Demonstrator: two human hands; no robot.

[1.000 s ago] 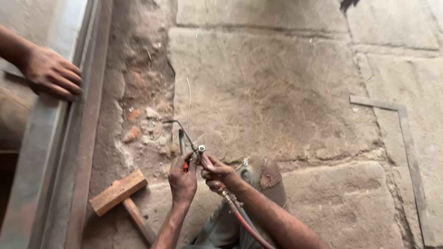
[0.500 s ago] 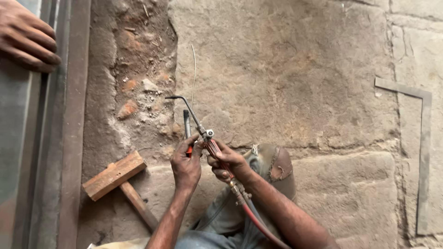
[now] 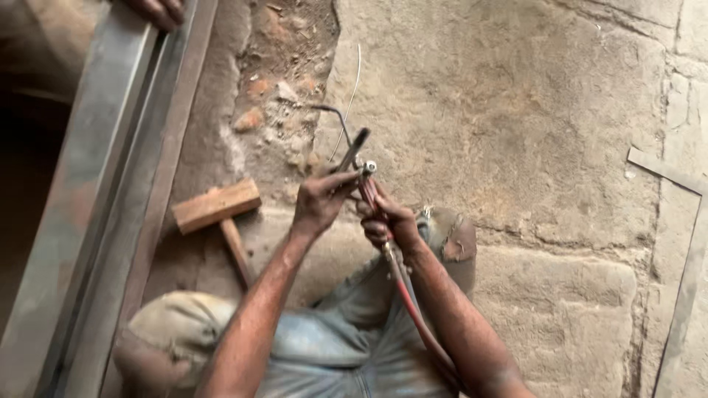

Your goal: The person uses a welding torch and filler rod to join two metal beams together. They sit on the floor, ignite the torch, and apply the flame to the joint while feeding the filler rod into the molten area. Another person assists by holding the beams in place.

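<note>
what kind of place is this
Probably a rough metalworking or welding yard: the hands hold a gas torch with a red hose, beside long steel sections and a wooden mallet.

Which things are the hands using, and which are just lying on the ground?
In use: left hand and right hand on the thin metal torch with bent tip; red hose.

Lying about: wooden mallet; flat metal strip; long steel channel.

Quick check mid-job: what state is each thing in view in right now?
Left hand: closed on the dark metal torch.
Right hand: closed on the red hose.
Dark metal torch: raised, unlit.
Wooden mallet: lying untouched on the stone floor.
Grey steel frame: another person's hand at its top.
</note>
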